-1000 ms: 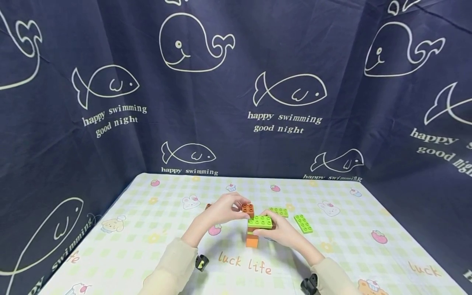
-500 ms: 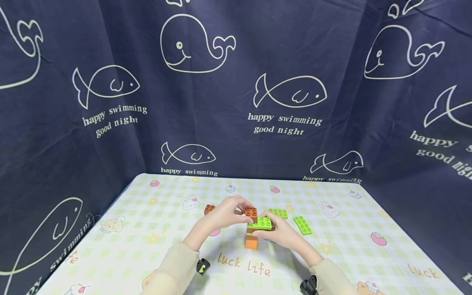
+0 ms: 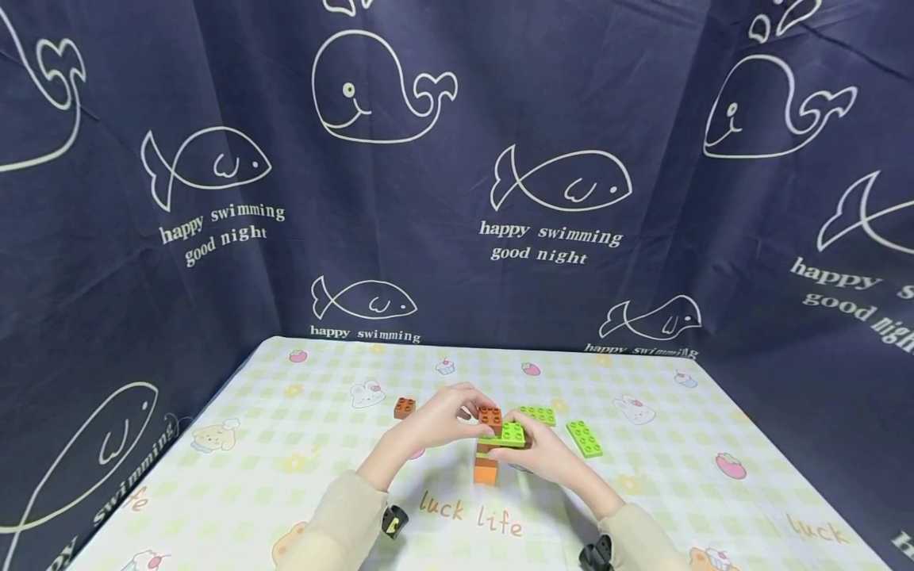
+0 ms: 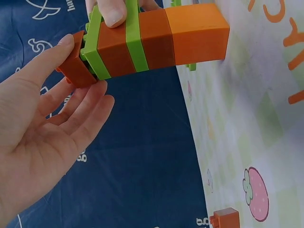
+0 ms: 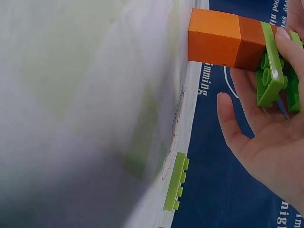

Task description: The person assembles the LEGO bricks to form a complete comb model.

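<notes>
A tower of building bricks stands on the table, with an orange block (image 3: 485, 474) at its foot. Above that, brown bricks (image 4: 157, 38) alternate with long green plates (image 5: 273, 71) that stick out to the right. My left hand (image 3: 446, 419) pinches a brown brick (image 3: 490, 418) between thumb and fingers over the left end of the top green plate (image 3: 512, 432). In the left wrist view this brick sits slightly tilted, a narrow gap showing beneath it. My right hand (image 3: 539, 450) holds the tower's upper part around the overhanging plates, its thumb (image 5: 285, 42) near the upper brown brick.
Behind the left hand lies a loose brown brick (image 3: 405, 408). Two loose green plates rest beyond the right hand, one farther back (image 3: 537, 415) and one to the right (image 3: 585, 438). A dark blue printed curtain (image 3: 457, 238) surrounds the patterned tablecloth (image 3: 300, 428).
My left hand has moved right and slightly down, bringing the brown brick from beside the tower onto the top green plate's left end. My right hand stays around the tower.
</notes>
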`<action>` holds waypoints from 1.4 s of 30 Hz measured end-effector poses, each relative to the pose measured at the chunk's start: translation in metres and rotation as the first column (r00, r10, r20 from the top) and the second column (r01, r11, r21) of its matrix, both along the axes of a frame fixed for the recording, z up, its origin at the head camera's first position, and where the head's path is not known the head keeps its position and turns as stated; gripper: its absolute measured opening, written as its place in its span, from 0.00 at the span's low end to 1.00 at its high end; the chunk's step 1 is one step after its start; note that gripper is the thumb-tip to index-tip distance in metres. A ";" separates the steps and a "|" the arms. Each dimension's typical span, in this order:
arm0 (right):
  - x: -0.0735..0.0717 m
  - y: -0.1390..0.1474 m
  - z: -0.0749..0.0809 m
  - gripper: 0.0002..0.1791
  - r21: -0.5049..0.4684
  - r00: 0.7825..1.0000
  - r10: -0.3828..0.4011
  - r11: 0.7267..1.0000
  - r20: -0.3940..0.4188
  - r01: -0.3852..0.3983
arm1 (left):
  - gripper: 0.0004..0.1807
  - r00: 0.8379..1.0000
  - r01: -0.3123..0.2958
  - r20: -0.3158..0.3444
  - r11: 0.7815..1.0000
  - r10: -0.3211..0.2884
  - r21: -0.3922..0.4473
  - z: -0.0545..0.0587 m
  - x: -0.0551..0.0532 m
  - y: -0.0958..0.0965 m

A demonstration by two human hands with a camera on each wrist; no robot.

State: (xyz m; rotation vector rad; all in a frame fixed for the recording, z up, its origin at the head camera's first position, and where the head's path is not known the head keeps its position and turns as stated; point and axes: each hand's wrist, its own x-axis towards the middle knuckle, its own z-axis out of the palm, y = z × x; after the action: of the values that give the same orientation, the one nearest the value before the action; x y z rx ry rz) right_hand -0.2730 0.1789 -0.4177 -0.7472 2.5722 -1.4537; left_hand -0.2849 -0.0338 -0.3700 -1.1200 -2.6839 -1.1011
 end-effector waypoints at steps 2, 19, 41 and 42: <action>0.000 0.000 0.000 0.19 0.005 1.000 -0.003 1.000 0.000 0.003 | 0.17 1.000 -0.001 -0.007 1.000 0.000 -0.005 0.000 0.000 0.000; 0.004 -0.003 0.007 0.18 0.002 1.000 0.021 1.000 0.016 -0.021 | 0.16 1.000 -0.017 0.001 1.000 0.017 -0.002 0.000 0.003 -0.002; 0.000 -0.001 0.000 0.18 -0.022 1.000 0.023 0.999 -0.001 -0.023 | 0.16 1.000 -0.017 0.017 1.000 0.017 -0.009 0.000 0.003 0.001; 0.000 -0.002 0.001 0.18 -0.019 1.000 0.024 1.000 -0.006 -0.024 | 0.16 1.000 -0.017 0.020 1.000 0.017 -0.008 0.000 0.003 0.001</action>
State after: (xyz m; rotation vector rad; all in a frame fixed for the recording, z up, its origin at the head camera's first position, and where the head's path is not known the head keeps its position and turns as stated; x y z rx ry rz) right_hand -0.2733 0.1773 -0.4170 -0.7831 2.5481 -1.4735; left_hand -0.2823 -0.0331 -0.3698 -1.0916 -2.7101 -1.1064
